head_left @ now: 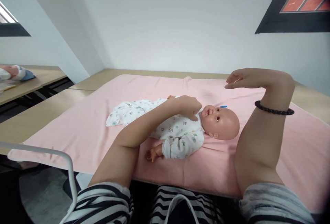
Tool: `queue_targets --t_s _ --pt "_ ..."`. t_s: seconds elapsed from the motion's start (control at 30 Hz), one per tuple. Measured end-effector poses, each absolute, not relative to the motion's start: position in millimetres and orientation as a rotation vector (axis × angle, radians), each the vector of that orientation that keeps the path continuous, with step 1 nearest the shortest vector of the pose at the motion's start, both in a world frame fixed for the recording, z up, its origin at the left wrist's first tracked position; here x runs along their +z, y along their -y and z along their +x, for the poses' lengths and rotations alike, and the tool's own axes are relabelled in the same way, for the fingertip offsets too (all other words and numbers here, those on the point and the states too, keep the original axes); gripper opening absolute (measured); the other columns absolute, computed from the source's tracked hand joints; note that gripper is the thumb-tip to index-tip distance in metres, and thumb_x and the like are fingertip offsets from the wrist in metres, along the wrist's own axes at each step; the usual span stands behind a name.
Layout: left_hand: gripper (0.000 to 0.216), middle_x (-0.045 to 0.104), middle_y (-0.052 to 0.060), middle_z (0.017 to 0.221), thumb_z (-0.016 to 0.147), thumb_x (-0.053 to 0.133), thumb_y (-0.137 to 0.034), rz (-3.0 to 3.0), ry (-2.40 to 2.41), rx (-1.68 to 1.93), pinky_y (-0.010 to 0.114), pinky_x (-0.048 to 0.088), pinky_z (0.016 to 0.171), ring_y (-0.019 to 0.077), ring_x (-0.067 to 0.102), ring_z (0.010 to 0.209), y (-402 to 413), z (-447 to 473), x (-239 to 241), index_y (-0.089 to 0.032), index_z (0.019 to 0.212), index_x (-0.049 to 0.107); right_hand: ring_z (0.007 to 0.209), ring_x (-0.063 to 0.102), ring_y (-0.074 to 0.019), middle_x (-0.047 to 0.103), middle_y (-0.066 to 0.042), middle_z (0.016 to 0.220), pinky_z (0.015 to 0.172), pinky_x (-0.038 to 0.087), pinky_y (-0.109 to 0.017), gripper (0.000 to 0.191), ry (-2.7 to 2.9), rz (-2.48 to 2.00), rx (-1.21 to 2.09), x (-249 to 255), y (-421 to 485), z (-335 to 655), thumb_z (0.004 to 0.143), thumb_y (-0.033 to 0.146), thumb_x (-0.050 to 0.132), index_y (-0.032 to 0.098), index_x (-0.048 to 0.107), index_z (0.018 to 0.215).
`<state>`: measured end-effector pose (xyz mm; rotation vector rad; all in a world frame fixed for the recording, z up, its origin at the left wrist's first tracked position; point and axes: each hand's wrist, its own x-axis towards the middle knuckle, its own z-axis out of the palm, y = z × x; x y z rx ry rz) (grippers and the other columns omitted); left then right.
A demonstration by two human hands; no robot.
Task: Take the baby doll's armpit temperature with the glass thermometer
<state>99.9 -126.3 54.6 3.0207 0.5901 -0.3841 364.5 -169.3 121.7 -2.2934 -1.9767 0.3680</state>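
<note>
A bald baby doll (227,123) lies on its back on a pink blanket (85,127), head to the right. It wears a white gown (177,127) with small printed pictures. Over the doll's chest, my left hand (189,106) has its fingers curled at the gown's neckline, seemingly pinching the cloth. My right hand (246,78) is raised above the blanket beyond the doll's head, wrist sharply bent. Its fingers stretch leftward with nothing in them. Just behind the doll's head, a small blue object (223,106) shows, mostly hidden.
The blanket covers most of a wooden table (79,95) set against a white wall (167,28). Another table (48,74) at the left carries a second doll (12,72), partly in view. A white metal bar (46,150) curves at the lower left.
</note>
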Motion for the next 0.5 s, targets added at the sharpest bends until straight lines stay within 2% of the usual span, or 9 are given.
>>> queue_targets --t_s 0.07,0.13,0.2,0.37,0.5 --pt "0.027 0.068 0.009 0.103 0.084 0.060 -0.042 2.991 -0.615 -0.390 0.031 0.038 0.062 0.0213 0.060 0.078 126 99 56 -0.020 0.100 0.065 0.114 0.060 -0.0285 0.063 -0.003 0.130 0.093 0.050 -0.045 0.044 2.007 -2.313 0.247 128 179 336 0.084 0.058 0.064 0.027 0.060 0.115" --pt "0.027 0.067 0.010 0.103 0.085 0.058 -0.039 2.994 -0.615 -0.377 0.031 0.037 0.061 0.0213 0.060 0.077 126 99 55 -0.020 0.103 0.064 0.115 0.060 -0.0279 0.063 -0.001 0.130 0.091 0.051 -0.043 0.041 2.142 -2.187 0.268 130 187 308 0.083 0.058 0.064 0.029 0.061 0.113" --pt "0.025 0.067 0.010 0.100 0.084 0.057 -0.034 3.028 -0.584 -0.355 0.031 0.036 0.060 0.0215 0.059 0.075 125 100 53 -0.019 0.103 0.063 0.114 0.061 -0.0308 0.064 -0.003 0.128 0.088 0.052 -0.045 0.041 2.196 -2.179 0.232 128 192 285 0.082 0.056 0.064 0.029 0.061 0.113" --pt "0.013 0.067 0.008 0.086 0.080 0.056 -0.018 3.133 -0.454 -0.299 0.031 0.033 0.060 0.0193 0.055 0.066 122 100 49 -0.019 0.089 0.065 0.106 0.064 -0.0317 0.065 -0.005 0.124 0.081 0.052 -0.044 0.037 2.338 -2.200 0.130 121 196 261 0.080 0.046 0.065 0.028 0.060 0.112" --pt "0.009 0.068 0.005 0.086 0.078 0.057 -0.016 3.091 -0.399 -0.273 0.031 0.033 0.060 0.0169 0.052 0.064 122 93 57 -0.020 0.083 0.062 0.107 0.063 -0.0305 0.064 -0.006 0.127 0.079 0.052 -0.041 0.043 2.347 -2.227 0.108 120 199 260 0.080 0.045 0.064 0.026 0.058 0.118"
